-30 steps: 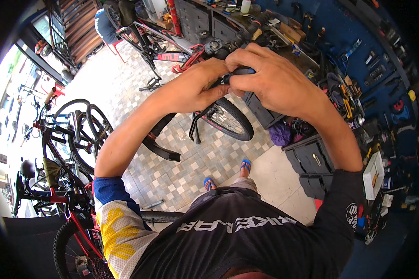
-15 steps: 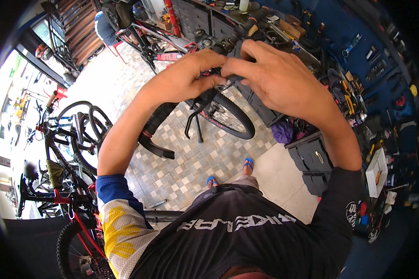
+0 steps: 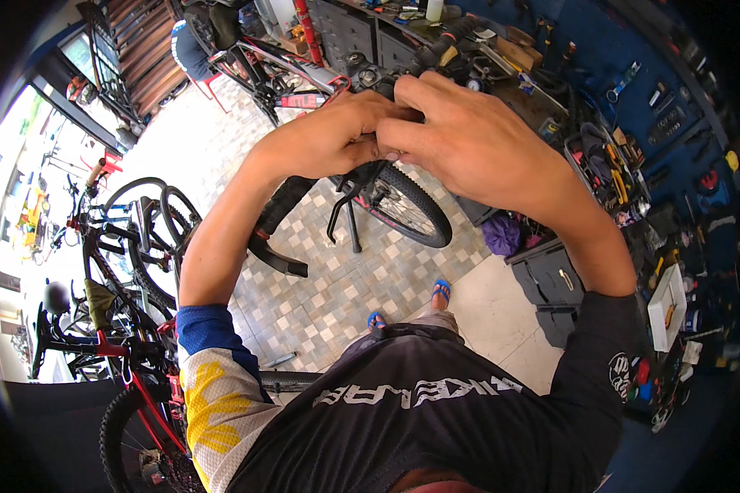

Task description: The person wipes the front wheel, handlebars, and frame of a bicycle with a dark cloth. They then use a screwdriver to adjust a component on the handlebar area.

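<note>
In front of my chest, both hands meet with their fingertips touching. My left hand (image 3: pixel 329 135) is closed, thumb and fingers pinched together. My right hand (image 3: pixel 477 135) comes in from the other side, fingers curled against the left fingertips. Whatever they pinch is hidden behind the fingers. Below the left wrist curves a black drop handlebar (image 3: pixel 285 261), its upper part covered by my forearm. A black brake lever (image 3: pixel 336 215) hangs beneath the hands. Behind it is a knobby bicycle wheel (image 3: pixel 432 215) over the tiled floor.
Several parked bicycles (image 3: pixel 131 263) crowd the left side. A bicycle frame (image 3: pixel 300 74) stands ahead near grey drawers (image 3: pixel 349 41). To the right are a cluttered workbench (image 3: pixel 514 103), a purple cloth (image 3: pixel 501 236), a white tray (image 3: pixel 668 308) and a blue tool wall (image 3: pixel 625 49).
My right hand has shifted slightly left, and its fingers now overlap the left fingertips more closely. The gap between the hands has narrowed.
</note>
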Available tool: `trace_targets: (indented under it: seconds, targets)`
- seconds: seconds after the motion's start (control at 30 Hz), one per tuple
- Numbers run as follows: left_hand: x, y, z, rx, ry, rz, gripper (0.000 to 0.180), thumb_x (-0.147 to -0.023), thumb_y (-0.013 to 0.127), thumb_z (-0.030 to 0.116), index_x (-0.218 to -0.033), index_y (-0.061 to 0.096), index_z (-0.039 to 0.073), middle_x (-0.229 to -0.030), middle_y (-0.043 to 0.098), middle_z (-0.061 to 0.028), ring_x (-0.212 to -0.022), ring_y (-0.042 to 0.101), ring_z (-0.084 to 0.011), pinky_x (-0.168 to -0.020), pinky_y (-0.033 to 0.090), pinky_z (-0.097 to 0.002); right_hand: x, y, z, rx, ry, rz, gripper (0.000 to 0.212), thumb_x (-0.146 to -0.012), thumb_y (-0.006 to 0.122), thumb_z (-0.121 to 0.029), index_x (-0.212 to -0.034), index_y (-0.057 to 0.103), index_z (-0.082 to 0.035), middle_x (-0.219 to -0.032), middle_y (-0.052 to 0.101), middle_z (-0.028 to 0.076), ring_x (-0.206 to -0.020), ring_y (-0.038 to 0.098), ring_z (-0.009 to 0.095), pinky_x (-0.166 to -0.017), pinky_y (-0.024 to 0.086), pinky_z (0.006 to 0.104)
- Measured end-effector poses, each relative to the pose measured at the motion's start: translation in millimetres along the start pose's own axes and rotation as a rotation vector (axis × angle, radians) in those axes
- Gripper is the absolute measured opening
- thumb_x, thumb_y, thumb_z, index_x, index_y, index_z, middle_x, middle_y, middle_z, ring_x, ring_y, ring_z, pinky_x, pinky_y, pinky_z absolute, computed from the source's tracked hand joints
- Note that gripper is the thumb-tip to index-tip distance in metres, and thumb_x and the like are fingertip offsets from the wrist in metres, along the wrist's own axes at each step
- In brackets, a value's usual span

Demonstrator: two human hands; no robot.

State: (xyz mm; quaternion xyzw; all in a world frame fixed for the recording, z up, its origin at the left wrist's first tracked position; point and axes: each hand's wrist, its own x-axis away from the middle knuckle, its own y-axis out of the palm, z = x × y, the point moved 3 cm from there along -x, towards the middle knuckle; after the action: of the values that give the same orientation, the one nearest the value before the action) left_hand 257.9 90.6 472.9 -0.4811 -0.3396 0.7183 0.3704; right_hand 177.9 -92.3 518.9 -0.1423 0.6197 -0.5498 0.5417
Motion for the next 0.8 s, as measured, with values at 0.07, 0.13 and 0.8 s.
trace_targets:
  seconds: [0.07, 0.13, 0.8]
  targets:
    - [1, 6, -3, 0.002, -0.096, -0.025, 0.045, -0.083, 0.078, 0.014, -0.126, 0.066, 0.007, -0.106, 0.069, -0.0147, -0.106, 0.062, -0.036, -0.097, 0.045, -0.0443, 0, -5, -1, -0.021, 0.105, 0.006, 0.03, -0.089, 0.074, -0.033, -0.102, 0.06, -0.011, -0.099, 0.062, 0.009, -0.095, 0.068, 0.029, -0.073, 0.055, 0.0416]
    - [-5, 8, -1, -0.103, -0.165, 0.072, 0.039, -0.082, 0.081, 0.019, -0.117, 0.069, 0.008, -0.1, 0.069, -0.0137, -0.104, 0.062, -0.0367, -0.092, 0.047, -0.0437, -4, -11, 0, 0.024, 0.289, -0.138, 0.031, -0.089, 0.074, -0.033, -0.103, 0.061, -0.01, -0.097, 0.065, 0.01, -0.093, 0.069, 0.031, -0.074, 0.055, 0.0436]
    - [-13, -1, 1, 0.175, -0.125, -0.006, 0.038, -0.086, 0.08, 0.013, -0.117, 0.064, -0.001, -0.102, 0.072, -0.0178, -0.097, 0.069, -0.0357, -0.086, 0.053, -0.042, 14, -3, 4, -0.044, 0.163, -0.061, 0.036, -0.09, 0.073, -0.037, -0.114, 0.061, -0.013, -0.099, 0.066, 0.014, -0.089, 0.071, 0.038, -0.073, 0.056, 0.0495]
